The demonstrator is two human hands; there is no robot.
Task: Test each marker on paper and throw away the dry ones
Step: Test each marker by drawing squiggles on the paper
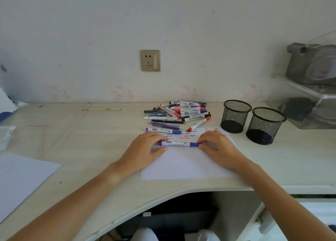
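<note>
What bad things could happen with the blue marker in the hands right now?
1. The left hand and right hand hold the blue marker at both ends; if the cap pops off suddenly, the tip might streak the fingers or the paper.
2. Another blue marker lies just behind it, so tested and untested ones could get mixed up.
3. A jerking elbow might knock the mesh cups nearby.

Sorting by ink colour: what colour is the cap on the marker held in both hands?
Blue, on the marker between the left hand and right hand, head view.
</note>
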